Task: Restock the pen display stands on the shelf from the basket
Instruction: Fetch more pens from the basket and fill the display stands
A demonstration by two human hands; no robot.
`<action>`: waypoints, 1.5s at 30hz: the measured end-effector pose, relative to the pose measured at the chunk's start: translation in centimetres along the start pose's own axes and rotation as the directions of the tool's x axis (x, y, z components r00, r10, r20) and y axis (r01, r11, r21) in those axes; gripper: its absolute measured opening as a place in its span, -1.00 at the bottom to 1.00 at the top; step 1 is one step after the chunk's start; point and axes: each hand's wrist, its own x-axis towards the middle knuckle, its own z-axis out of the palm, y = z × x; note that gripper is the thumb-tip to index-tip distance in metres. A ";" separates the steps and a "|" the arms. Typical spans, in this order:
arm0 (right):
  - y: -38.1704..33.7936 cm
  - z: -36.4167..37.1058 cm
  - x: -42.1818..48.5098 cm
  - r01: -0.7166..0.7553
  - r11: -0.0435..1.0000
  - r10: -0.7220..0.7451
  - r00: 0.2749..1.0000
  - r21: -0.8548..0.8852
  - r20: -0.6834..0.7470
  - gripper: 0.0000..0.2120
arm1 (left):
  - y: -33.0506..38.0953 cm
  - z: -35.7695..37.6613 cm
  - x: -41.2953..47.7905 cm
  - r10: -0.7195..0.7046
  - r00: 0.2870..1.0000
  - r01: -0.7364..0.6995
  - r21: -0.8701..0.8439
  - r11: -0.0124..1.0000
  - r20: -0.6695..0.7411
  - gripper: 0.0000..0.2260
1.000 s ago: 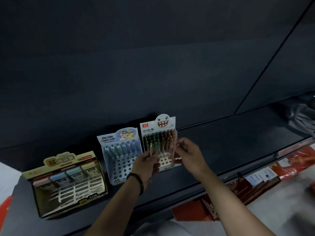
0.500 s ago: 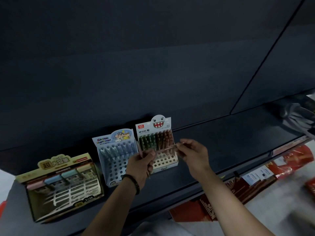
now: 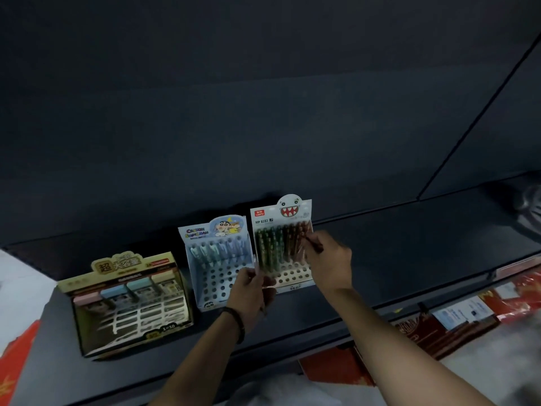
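Pinching pen (image 3: 314,245), R hand (image 3: 329,263), L hand (image 3: 248,291): pens (image 3: 257,266)

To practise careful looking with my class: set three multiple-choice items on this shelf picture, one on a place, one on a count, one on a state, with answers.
1. The right hand works at which stand? A left B middle C right
2. How many display stands are on the shelf? A two B three C five
3. The blue stand has front holes that are: A full B empty C taped over
Answers: C, its fingers pinch a pen at the white stand; B, yellow box, blue, white; B, pens stand only at its back.
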 end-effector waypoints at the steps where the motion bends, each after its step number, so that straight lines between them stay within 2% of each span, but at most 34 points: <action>1: 0.0 0.4 0.0 0.010 1.000 -0.010 1.000 -0.008 0.006 -0.89 | 0.2 -0.3 0.0 0.029 1.000 -0.029 0.000 1.000 0.013 -0.88; 7: 0.4 2.4 -0.1 0.043 0.998 -0.040 0.996 -0.043 0.082 -0.90 | 1.8 -2.4 -0.1 0.090 0.994 -0.091 0.019 0.996 0.060 -0.95; 14: 0.3 2.8 0.0 -0.017 0.998 0.030 0.968 -0.055 0.249 -0.93 | 2.1 -2.3 -0.3 0.099 0.995 -0.099 0.026 0.995 -0.002 -0.96; 16: -0.4 2.1 0.0 -0.051 0.998 0.056 0.975 -0.026 0.216 -0.94 | 2.4 -2.0 -0.6 0.097 0.995 -0.097 -0.020 0.995 -0.017 -0.93; 18: -1.4 0.7 -0.8 -0.159 0.986 0.152 0.981 0.054 0.117 -0.91 | 2.6 -1.5 -0.6 0.124 0.992 -0.125 -0.066 0.990 -0.020 -0.92; 19: -1.8 0.1 -1.5 -0.256 0.960 0.245 0.964 0.115 0.101 -0.92 | 2.8 -1.2 -0.6 0.137 0.990 -0.139 -0.097 0.986 -0.025 -0.92; 21: -2.5 -0.6 -2.4 -0.499 0.832 0.451 0.862 0.241 0.230 -0.82 | 3.2 -0.6 -0.7 0.154 0.988 -0.157 -0.185 0.970 -0.031 -0.92; 23: -3.2 -0.9 -2.6 -0.730 0.539 0.570 0.683 0.420 0.456 -0.75 | 3.7 0.0 -0.9 0.190 0.982 -0.185 -0.240 0.953 -0.002 -0.97; 24: -3.5 -1.0 -2.5 -0.778 0.401 0.573 0.625 0.484 0.529 -0.75 | 3.9 0.2 -1.0 0.208 0.978 -0.199 -0.249 0.948 0.011 -0.95; 25: -3.6 -1.0 -2.4 -0.787 0.328 0.564 0.607 0.523 0.559 -0.77 | 4.0 0.4 -0.9 0.221 0.975 -0.210 -0.247 0.946 0.018 -0.90; 26: -3.5 -1.0 -2.3 -0.779 0.302 0.556 0.612 0.550 0.562 -0.80 | 4.0 0.5 -0.8 0.228 0.973 -0.216 -0.239 0.947 0.022 -0.87; 31: -3.4 -1.7 -1.5 -0.730 0.246 0.548 0.648 0.638 0.529 -0.87 | 3.4 0.0 -0.1 0.237 0.971 -0.238 -0.140 0.961 -0.025 -0.86; 34: -2.7 -1.9 -0.6 -0.703 0.205 0.571 0.652 0.681 0.500 -0.86 | 3.4 0.2 -0.1 0.322 0.946 -0.322 0.026 0.946 -0.020 -0.94; 37: -2.7 -1.8 0.0 -0.660 0.296 0.579 0.699 0.691 0.420 -0.81 | 3.4 0.6 -0.7 0.419 0.907 -0.419 0.191 0.888 0.038 -0.92; 39: -2.4 -2.1 0.4 -0.617 0.442 0.565 0.755 0.651 0.333 -0.72 | 2.9 0.6 -0.6 0.453 0.888 -0.454 0.304 0.837 0.080 -0.86; 42: -1.5 -2.9 1.1 -0.480 0.766 0.459 0.874 0.427 0.158 -0.73 | 1.2 0.4 0.7 0.422 0.895 -0.422 0.587 0.691 0.148 -0.72; 44: -1.2 -3.2 1.4 -0.328 0.898 0.322 0.944 0.295 0.071 -0.79 | 0.0 0.3 1.3 0.392 0.894 -0.420 0.715 0.559 0.219 -0.68; 45: -1.1 -3.2 1.4 -0.233 0.944 0.233 0.972 0.233 0.026 -0.79 | -0.6 0.2 1.6 0.401 0.874 -0.451 0.770 0.452 0.276 -0.67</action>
